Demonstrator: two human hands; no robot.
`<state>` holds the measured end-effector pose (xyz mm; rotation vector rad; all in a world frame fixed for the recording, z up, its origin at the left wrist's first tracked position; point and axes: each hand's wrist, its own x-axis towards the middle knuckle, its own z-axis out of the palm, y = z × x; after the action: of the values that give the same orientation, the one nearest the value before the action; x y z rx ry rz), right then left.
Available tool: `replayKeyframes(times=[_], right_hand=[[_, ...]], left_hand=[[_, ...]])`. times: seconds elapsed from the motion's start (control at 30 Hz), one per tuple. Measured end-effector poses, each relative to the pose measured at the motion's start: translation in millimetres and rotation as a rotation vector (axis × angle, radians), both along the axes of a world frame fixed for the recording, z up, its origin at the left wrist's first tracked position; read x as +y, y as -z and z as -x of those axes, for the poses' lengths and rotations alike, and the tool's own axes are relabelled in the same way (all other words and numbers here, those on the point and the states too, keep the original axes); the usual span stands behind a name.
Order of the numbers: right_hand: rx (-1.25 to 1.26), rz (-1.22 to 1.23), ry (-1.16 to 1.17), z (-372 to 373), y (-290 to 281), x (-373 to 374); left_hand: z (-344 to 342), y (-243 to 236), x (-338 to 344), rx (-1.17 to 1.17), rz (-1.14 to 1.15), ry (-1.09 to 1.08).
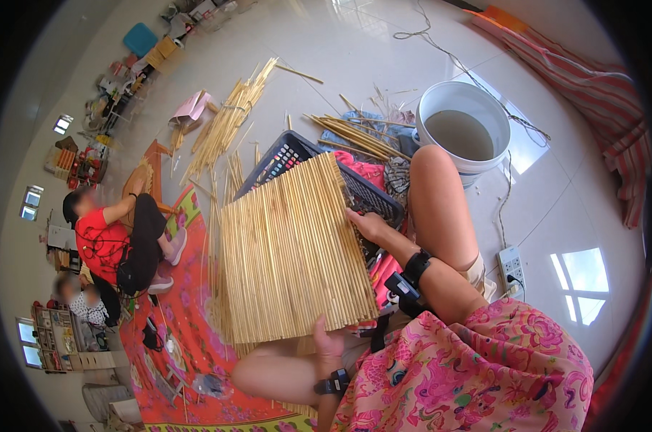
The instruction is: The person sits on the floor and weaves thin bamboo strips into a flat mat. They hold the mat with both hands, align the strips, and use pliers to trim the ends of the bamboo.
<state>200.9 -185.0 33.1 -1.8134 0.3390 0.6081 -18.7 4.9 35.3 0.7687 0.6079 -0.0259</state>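
A square panel of pale yellow straight sticks laid side by side (pixel 286 252) lies tilted over my lap and partly over a dark plastic basket (pixel 272 160). My right hand (pixel 367 225) grips the panel's right edge, with some fingertips behind it. At the lower edge, my left hand (pixel 327 344) holds the panel with the thumb up and the other fingers mostly hidden underneath. Pink cloth (pixel 354 165) shows inside the basket.
A white bucket of cloudy water (pixel 461 133), stick bundles (pixel 231 119) and a power strip (pixel 511 268) are on the tiled floor. At left, a person in red (pixel 99 241) sits by a wooden frame, another person (pixel 92 302) behind, along a red floral sheet (pixel 182 338).
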Motion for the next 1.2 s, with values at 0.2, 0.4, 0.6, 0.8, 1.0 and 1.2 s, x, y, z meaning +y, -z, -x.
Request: replayKeyframes(times=[0.2, 0.4, 0.6, 0.8, 1.0, 1.2], right_hand=[[-0.008, 0.055, -0.019, -3.3, 3.8, -0.7], [-0.021, 0.186, 0.046, 1.6, 10.7, 8.3], [-0.033, 0.261, 0.007, 6.7, 0.3, 10.0], [-0.08, 0.238, 0.022, 14.1, -0.8, 7.6], [-0.042, 0.048, -0.012, 9.6, 29.0, 0.9], [-0.017, 0.054, -0.045, 4.2, 4.8, 1.2]], left_hand=[[-2.4, -8.2, -4.3, -0.016, -0.006, 0.028], [-2.8, -10.2, -7.0, -0.018, 0.001, 0.02], [-0.2, 0.9, 0.0, 0.015, 0.034, 0.013], [-1.6, -2.9, -1.2, 0.027, 0.023, -0.009], [-2.7, -6.4, -2.7, 0.036, 0.028, 0.005], [-0.3, 1.0, 3.8, 0.042, 0.023, -0.015]])
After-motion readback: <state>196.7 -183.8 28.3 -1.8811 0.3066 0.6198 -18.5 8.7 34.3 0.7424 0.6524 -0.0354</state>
